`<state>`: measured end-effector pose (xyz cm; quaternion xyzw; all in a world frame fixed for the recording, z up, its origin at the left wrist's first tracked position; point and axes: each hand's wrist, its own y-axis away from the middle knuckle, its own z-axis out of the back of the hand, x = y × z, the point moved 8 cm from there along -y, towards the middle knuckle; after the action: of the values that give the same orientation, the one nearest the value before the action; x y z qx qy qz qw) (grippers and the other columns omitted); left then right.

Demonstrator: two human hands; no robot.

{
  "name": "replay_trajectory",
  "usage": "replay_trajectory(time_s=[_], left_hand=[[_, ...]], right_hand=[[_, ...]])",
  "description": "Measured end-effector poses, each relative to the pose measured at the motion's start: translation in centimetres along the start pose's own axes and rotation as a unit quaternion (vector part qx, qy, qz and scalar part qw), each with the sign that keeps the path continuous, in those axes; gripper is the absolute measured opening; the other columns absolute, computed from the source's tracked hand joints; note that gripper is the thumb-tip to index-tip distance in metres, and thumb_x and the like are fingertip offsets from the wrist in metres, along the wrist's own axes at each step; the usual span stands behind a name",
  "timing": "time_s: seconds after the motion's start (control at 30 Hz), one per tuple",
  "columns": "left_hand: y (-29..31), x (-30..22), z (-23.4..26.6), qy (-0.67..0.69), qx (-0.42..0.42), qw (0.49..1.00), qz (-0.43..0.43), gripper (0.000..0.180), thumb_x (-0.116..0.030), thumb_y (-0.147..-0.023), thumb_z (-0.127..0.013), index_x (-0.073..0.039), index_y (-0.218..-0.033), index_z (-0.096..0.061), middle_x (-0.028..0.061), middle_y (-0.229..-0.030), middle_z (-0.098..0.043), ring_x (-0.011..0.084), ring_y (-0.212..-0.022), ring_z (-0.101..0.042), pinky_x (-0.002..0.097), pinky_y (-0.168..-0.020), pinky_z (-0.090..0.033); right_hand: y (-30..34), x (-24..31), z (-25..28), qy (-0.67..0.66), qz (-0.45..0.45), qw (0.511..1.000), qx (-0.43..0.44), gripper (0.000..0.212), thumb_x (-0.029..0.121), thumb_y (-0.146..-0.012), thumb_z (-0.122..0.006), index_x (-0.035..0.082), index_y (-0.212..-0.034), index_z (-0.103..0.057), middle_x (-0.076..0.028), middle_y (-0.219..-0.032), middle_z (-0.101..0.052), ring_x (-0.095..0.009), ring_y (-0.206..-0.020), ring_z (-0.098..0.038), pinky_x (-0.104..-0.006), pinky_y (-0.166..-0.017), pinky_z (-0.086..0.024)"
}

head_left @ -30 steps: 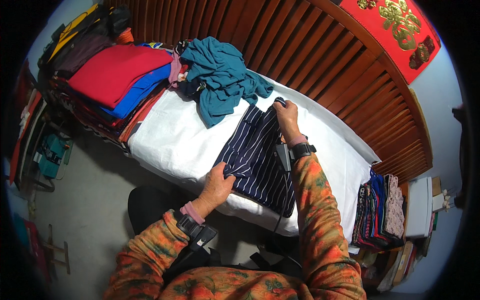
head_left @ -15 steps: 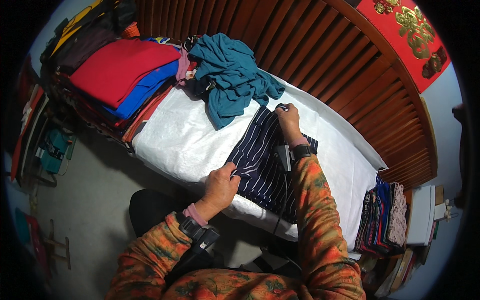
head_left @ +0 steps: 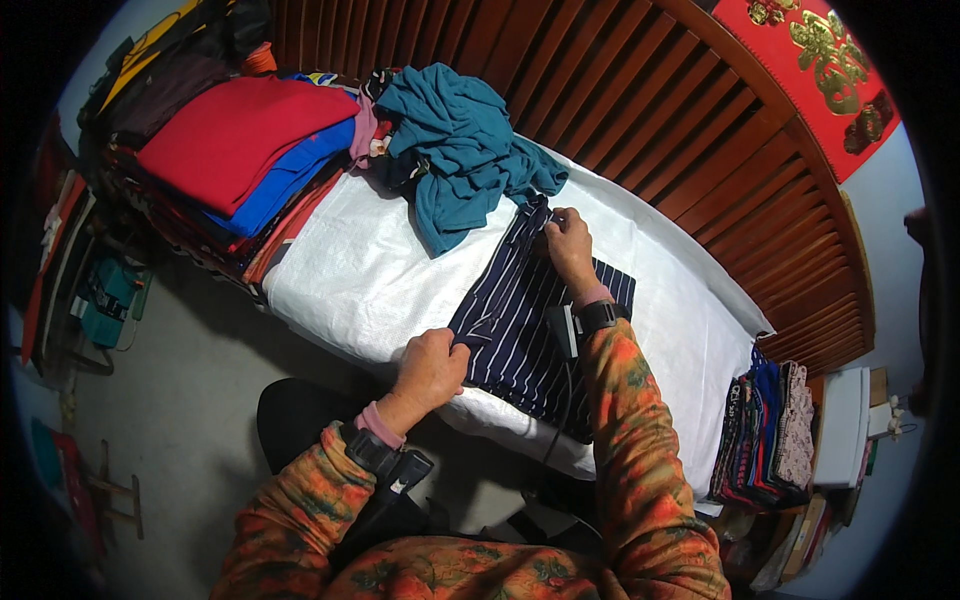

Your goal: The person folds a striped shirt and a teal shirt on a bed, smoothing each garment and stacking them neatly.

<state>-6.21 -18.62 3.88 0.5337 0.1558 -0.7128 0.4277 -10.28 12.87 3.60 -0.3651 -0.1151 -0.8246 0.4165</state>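
A navy garment with white stripes [head_left: 520, 340] lies folded over on the white sheet, its left side gathered in creases. My left hand [head_left: 432, 368] is closed on its near left edge, the thumb and fingers pinching the cloth. Toward the far edge, my right hand [head_left: 571, 246] grips the same garment with bent fingers. Both forearms wear patterned orange sleeves and dark wrist straps. Just beyond the garment, a crumpled teal garment [head_left: 455, 140] rests in a loose heap.
A stack of folded clothes, topped by a red piece [head_left: 245, 140], stands at the far left. More folded clothes [head_left: 765, 430] sit at the right end. A slatted wooden backrest [head_left: 690, 130] runs along the far side. A dark cable [head_left: 562, 410] hangs by my right arm.
The striped garment's left part has been drawn leftward and lies straighter. My left hand has shifted slightly left, and my right hand slightly nearer.
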Motion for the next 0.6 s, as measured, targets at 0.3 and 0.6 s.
replay_trajectory(time_s=[0.3, 0.6], left_hand=[[0.4, 0.8, 0.0, 0.044, 0.121, 0.984, 0.124, 0.035, -0.017, -0.093, -0.047, 0.011, -0.08, -0.062, 0.0176, -0.066, -0.068, 0.0219, -0.05, -0.068, 0.0305, -0.043, -0.051], [-0.1, 1.5, 0.0, -0.025, 0.121, 0.986, 0.108, 0.036, -0.019, -0.091, -0.052, 0.012, -0.078, -0.066, 0.0192, -0.064, -0.069, 0.0251, -0.052, -0.069, 0.0365, -0.057, -0.058]], right_hand=[[3.6, 3.9, -0.9, -0.303, -0.095, 0.941, 0.117, 0.038, 0.018, -0.106, -0.04, -0.002, -0.138, -0.043, -0.016, -0.103, -0.066, -0.026, -0.086, -0.072, -0.0352, -0.07, -0.062], [6.4, 2.6, 4.0, -0.006, 0.034, 0.998, 0.06, 0.026, 0.011, -0.096, -0.054, -0.001, -0.118, -0.063, -0.015, -0.098, -0.071, -0.021, -0.081, -0.073, -0.0325, -0.071, -0.059]])
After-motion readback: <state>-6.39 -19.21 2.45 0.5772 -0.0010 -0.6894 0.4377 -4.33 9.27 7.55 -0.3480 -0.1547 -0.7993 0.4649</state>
